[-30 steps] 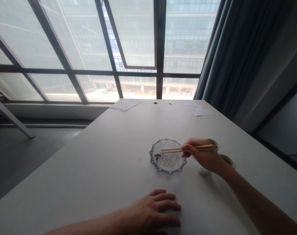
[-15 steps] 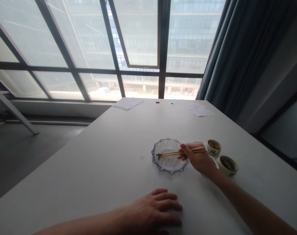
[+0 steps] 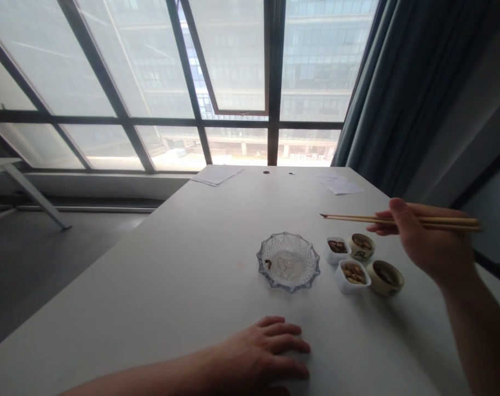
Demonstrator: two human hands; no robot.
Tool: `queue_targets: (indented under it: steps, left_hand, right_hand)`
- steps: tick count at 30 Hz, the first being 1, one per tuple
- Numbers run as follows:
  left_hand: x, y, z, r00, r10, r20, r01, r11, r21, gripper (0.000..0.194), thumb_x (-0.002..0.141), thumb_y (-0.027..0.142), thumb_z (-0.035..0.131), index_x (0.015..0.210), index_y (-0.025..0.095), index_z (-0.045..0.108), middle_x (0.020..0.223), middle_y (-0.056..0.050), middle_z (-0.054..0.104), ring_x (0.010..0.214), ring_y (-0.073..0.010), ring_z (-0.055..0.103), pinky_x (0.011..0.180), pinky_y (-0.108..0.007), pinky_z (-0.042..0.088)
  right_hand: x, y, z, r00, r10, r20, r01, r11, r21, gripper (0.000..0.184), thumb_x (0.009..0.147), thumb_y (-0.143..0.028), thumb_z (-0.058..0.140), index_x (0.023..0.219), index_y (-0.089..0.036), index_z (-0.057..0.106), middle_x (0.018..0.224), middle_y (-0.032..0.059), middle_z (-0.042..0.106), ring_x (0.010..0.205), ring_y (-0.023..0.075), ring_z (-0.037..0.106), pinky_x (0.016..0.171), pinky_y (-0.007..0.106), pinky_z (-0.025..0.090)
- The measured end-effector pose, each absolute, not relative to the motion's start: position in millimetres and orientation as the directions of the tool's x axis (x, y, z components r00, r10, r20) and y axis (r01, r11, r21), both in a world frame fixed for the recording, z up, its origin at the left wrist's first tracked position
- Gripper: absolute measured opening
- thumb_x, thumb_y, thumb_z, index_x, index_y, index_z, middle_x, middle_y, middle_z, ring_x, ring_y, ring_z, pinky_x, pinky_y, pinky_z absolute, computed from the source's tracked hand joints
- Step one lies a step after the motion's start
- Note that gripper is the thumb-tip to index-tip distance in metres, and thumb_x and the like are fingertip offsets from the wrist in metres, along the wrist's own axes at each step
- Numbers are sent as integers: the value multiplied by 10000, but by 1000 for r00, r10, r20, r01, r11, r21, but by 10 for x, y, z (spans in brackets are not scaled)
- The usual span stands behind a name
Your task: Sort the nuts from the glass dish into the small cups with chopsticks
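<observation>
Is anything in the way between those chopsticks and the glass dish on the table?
Nothing visible is. The chopsticks in the right hand are raised above the table, to the right of the glass dish. The nearest white dish of nuts sits lower, beside the glass dish, and seems not to block them.

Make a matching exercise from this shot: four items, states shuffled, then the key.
Items:
1. Wooden chopsticks
2. Left hand
3. Cut-glass dish
4. Nearer white square dish

States:
A. Holds light brown nuts
B. Rests flat on the white table
C. Held up in the right hand
D. Holds one small brown piece

Pairs: 1-C, 2-B, 3-D, 4-A
</observation>
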State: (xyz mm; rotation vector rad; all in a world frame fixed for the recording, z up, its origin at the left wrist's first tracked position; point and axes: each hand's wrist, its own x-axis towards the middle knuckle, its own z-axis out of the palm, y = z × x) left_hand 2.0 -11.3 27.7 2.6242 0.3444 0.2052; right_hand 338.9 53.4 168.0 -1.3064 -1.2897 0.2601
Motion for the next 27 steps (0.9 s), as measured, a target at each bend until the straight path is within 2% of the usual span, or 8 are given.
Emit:
queue_targets:
  steps: [3, 6, 9, 13, 18, 23, 27]
  left_hand:
    - [21, -117, 303, 958, 278, 78, 208, -851, 482, 432, 1045, 397, 630, 1456, 269, 593, 1588, -73, 574, 1537, -289, 465, 1317, -447, 294]
    - [24, -117, 318, 958, 280, 63, 217, -849, 482, 439, 1040, 396, 631, 1459, 271, 588, 1591, -77, 571, 1544, -292, 454, 1315, -458, 297]
    - [27, -114, 318, 958, 281, 51, 221, -843, 490, 402, 1079, 415, 576, 1456, 275, 592, 1601, -75, 562, 1547, -290, 451, 1315, -466, 295]
    - [24, -111, 307, 958, 282, 51, 218, -834, 507, 377, 1122, 431, 509, 1450, 274, 607, 1595, -77, 569, 1544, -288, 455, 1312, -474, 300]
    - [26, -118, 294, 953, 294, 72, 217, -829, 515, 377, 1117, 439, 520, 1448, 286, 615, 1592, -81, 572, 1542, -296, 461, 1307, -482, 308]
    - [27, -117, 310, 957, 288, 47, 226, -834, 503, 389, 1124, 459, 493, 1447, 273, 605, 1605, -69, 558, 1547, -284, 451, 1317, -458, 290]
    - [21, -111, 302, 956, 284, 70, 211, -836, 506, 391, 1094, 424, 560, 1456, 280, 597, 1597, -76, 566, 1540, -293, 461, 1315, -467, 293]
  right_hand:
    - [3536, 476, 1783, 372, 739, 563, 576, 292, -764, 418, 969, -593, 725, 808, -215, 800, 686, 111, 783, 562, 264, 784, 571, 368, 685]
    - [3599, 520, 1753, 332, 789, 517, 624, 228, -748, 408, 978, -565, 709, 790, -212, 790, 677, 117, 781, 562, 289, 782, 548, 390, 664]
    - [3576, 608, 1664, 267, 856, 443, 665, 169, -727, 370, 971, -511, 717, 774, -205, 787, 669, 96, 787, 582, 288, 792, 540, 355, 643]
    - [3493, 677, 1577, 156, 905, 397, 726, 167, -667, 383, 960, -520, 716, 730, -221, 783, 631, 50, 779, 601, 268, 798, 506, 304, 599]
    - [3498, 665, 1574, 142, 896, 421, 765, 171, -621, 403, 967, -534, 712, 717, -226, 782, 608, 33, 767, 601, 247, 795, 502, 279, 567]
    - [3440, 647, 1538, 153, 873, 464, 601, 290, -745, 415, 977, -581, 709, 828, -207, 809, 674, 57, 793, 609, 241, 793, 548, 288, 617]
    - [3151, 625, 1378, -69, 916, 394, 413, 386, -825, 436, 998, -586, 688, 862, -191, 813, 741, 75, 810, 653, 233, 794, 613, 302, 635]
